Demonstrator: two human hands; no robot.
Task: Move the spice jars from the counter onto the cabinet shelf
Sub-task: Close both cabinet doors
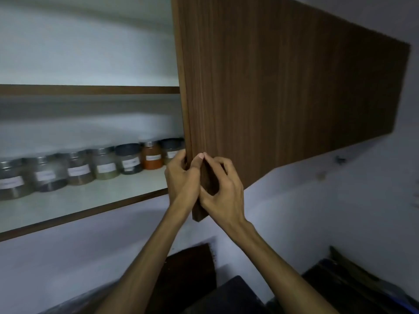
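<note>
Cabinet door (283, 87): the largest item in view. We see a brown wood-grain panel swung out from the cabinet, its free edge toward us.
Cabinet interior: we see white walls, with an upper shelf (90, 89) edged in brown that carries nothing we can see.
Lower shelf (86, 200): we see a white board with a brown front lip.
Spice jars (106, 163): we count about eight clear jars with metal lids and white labels, standing in one row along the back of the lower shelf. The orange-filled jar (152, 156) stands near the right end. The last jar is partly hidden behind the door edge.
Counter: dark shapes show at the bottom of the view. We cannot tell whether any jar remains there.
Left hand (182, 177): we see it grip the door's free edge, fingers wrapped behind it, thumb on the front face.
Right hand (221, 184): we see it curled on the front face near the lower corner, just beside the left hand. Both hands clamp the same door.
Step in hand: we judge the jars placed and the door about to be swung.
Risk 1: fingers behind the edge may be pinched against the cabinet frame if we close without shifting grip.
Risk 2: the rightmost jars stand close to the door line; a hard swing may jolt them.
</note>
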